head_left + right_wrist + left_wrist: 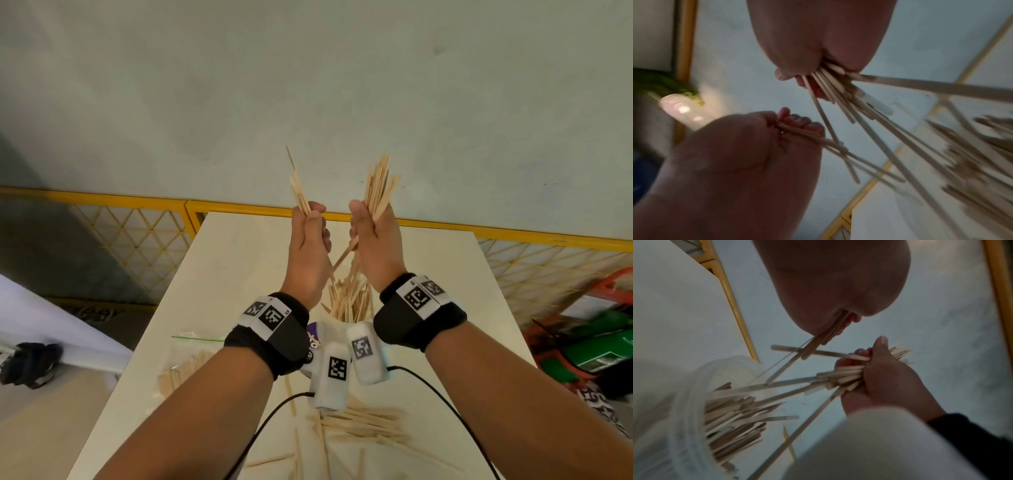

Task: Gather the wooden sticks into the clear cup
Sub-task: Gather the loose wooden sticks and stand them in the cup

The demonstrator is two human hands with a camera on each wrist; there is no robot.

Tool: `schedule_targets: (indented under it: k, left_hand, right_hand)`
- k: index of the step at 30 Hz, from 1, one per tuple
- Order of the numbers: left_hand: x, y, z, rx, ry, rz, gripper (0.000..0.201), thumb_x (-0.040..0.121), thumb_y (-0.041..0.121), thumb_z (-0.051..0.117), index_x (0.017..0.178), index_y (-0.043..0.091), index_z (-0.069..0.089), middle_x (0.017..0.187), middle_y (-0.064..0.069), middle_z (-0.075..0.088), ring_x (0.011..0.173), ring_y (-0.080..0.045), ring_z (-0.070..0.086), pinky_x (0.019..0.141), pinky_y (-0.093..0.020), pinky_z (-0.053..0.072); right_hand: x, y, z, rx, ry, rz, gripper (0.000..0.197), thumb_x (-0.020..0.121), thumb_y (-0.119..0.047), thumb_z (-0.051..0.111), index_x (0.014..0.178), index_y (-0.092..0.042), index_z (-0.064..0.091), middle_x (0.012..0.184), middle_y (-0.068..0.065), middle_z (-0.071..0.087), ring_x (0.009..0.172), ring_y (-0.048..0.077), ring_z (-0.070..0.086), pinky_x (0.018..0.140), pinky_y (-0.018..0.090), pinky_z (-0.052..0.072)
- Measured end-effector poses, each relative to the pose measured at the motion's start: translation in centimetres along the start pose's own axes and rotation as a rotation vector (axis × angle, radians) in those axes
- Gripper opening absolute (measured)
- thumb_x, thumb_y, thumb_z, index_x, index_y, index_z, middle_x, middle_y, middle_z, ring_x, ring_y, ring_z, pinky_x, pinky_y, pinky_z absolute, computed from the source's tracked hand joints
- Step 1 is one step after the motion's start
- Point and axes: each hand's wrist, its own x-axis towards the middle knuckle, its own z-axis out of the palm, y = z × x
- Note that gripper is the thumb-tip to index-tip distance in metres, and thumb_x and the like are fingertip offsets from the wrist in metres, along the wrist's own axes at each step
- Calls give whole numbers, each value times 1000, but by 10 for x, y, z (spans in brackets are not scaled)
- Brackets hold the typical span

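Both hands are raised side by side above the clear cup (pixel 687 402), each gripping a bundle of wooden sticks upright. My left hand (pixel 310 229) holds a thin bundle (pixel 300 193). A thicker bundle (pixel 378 186) sits in my right hand (pixel 370 229), with its lower ends reaching down to the cup. In the head view the cup is mostly hidden behind the wrist cameras, but the many sticks standing in it (pixel 349 301) show between the wrists. More loose sticks (pixel 359 425) lie on the white table (pixel 239 260) near me.
A clear plastic bag with sticks (pixel 185 370) lies on the table's left side. Black cables (pixel 274 411) trail from the wrist cameras. A yellow mesh fence (pixel 445 226) runs behind the table, and green and orange equipment (pixel 599 342) stands on the floor to the right.
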Motion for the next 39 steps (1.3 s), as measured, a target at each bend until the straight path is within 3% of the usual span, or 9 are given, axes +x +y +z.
schedule_targets:
  k: [10, 16, 20, 23, 26, 30, 33, 36, 39]
  left_hand:
    - [4, -11, -9, 114, -112, 40, 14, 104, 23, 29, 106, 23, 43, 81, 3, 38, 78, -12, 45, 86, -28, 47]
    - [-13, -40, -16, 255, -317, 42, 12, 104, 12, 29, 99, 12, 39, 92, -8, 50, 87, -17, 50, 84, -29, 44]
    - [-15, -54, -26, 395, -395, -25, 11, 102, 13, 36, 104, 17, 46, 108, -4, 63, 98, -17, 60, 87, -28, 47]
    - [-16, -61, -32, 561, -376, -4, 16, 98, 27, 51, 105, 14, 55, 91, 6, 63, 79, -1, 60, 72, -17, 46]
    - [-17, -59, -33, 600, -299, 76, 24, 94, 36, 56, 95, 12, 61, 76, 5, 61, 64, -1, 53, 61, -8, 42]
    - [-18, -59, -32, 584, -328, 90, 20, 100, 30, 45, 112, 22, 60, 96, 3, 73, 84, -7, 67, 68, -6, 46]
    - [-20, -62, -33, 631, -320, 121, 26, 100, 30, 46, 113, 17, 65, 86, 10, 68, 73, 5, 61, 65, -5, 44]
    - [-21, -65, -33, 627, -241, 145, 23, 98, 25, 51, 114, 15, 66, 92, 9, 65, 79, 0, 58, 75, -14, 46]
    - [-22, -62, -36, 525, -162, 166, 31, 95, 15, 56, 126, 19, 51, 97, 7, 69, 88, -5, 65, 78, -6, 47]
  right_hand:
    - [-10, 19, -5, 8, -116, -7, 30, 99, -29, 42, 85, -4, 49, 62, 6, 48, 52, 13, 47, 50, 16, 42]
    - [-39, 53, -14, -132, -212, 108, 17, 99, -30, 39, 105, -16, 45, 82, -9, 53, 73, 5, 54, 66, 17, 44]
    - [-52, 62, -25, -504, -305, 108, 33, 98, -42, 35, 107, -16, 52, 96, -4, 50, 102, 20, 43, 88, 29, 36]
    - [-59, 64, -31, -685, -301, 142, 33, 97, -42, 40, 116, -22, 57, 119, 1, 47, 119, 24, 32, 97, 35, 27]
    - [-62, 59, -33, -662, -317, 78, 29, 96, -38, 45, 114, -22, 61, 108, -2, 49, 108, 20, 34, 100, 36, 30]
    - [-61, 54, -33, -638, -332, 54, 23, 96, -31, 47, 106, -15, 61, 88, -5, 46, 93, 13, 32, 94, 37, 35]
    - [-59, 58, -34, -671, -333, 47, 24, 94, -36, 50, 102, -18, 63, 90, -3, 50, 95, 16, 35, 91, 37, 39]
    - [-61, 60, -32, -656, -361, 33, 28, 91, -38, 55, 109, -19, 61, 101, 0, 57, 99, 20, 43, 91, 40, 42]
    - [-62, 57, -33, -479, -307, 59, 40, 88, -39, 59, 124, -22, 51, 113, -2, 60, 101, 17, 53, 87, 32, 46]
